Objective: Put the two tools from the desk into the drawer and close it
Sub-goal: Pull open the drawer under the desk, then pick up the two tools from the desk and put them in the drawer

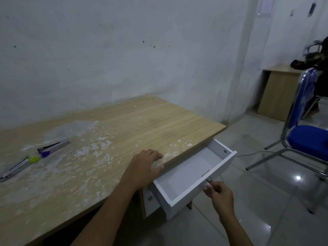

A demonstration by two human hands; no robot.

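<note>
Two metal tools lie on the wooden desk at its left side. One with a purple tip sits farther back; one with a green tip lies nearer the left edge. The white drawer under the desk's right end is pulled out and looks empty inside. My right hand pinches the small metal knob on the drawer front. My left hand rests flat on the desk's front edge just above the drawer, fingers spread, holding nothing.
A blue chair with chrome legs stands on the tiled floor to the right. Behind it is a small wooden cabinet with dark items on top. A lower drawer knob shows under the open drawer. The wall runs along the desk's far side.
</note>
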